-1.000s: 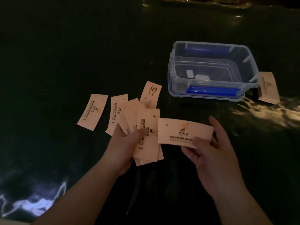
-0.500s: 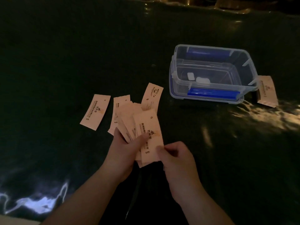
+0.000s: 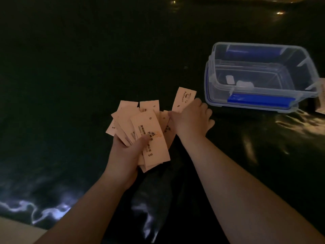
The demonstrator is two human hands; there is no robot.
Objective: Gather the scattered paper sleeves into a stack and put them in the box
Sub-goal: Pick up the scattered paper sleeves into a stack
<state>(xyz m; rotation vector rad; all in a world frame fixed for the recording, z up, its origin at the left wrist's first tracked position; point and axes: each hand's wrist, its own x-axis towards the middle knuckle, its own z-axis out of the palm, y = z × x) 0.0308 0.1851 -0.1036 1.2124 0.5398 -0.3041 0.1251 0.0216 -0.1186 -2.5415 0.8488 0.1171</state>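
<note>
My left hand (image 3: 126,152) grips a loose fan of pale paper sleeves (image 3: 149,136) with dark print, thumb across the front one. More sleeve ends (image 3: 129,105) show behind the fan; I cannot tell whether they are held or lie on the table. My right hand (image 3: 191,120) is stretched forward, fingers spread, resting over the lower end of a single sleeve (image 3: 184,97) that lies on the dark table. The clear plastic box (image 3: 216,101) with blue clips stands open just beyond and to the right of that hand.
Another sleeve (image 3: 321,101) pokes in at the right edge, beside the box. Two small white pieces (image 3: 244,84) lie inside the box. The table is covered by a dark glossy sheet (image 3: 70,67). A pale table edge (image 3: 15,233) shows bottom left.
My right hand laid its sleeve onto the fan in my left hand, let go, and reached forward onto the single sleeve near the box. The left hand kept its hold.
</note>
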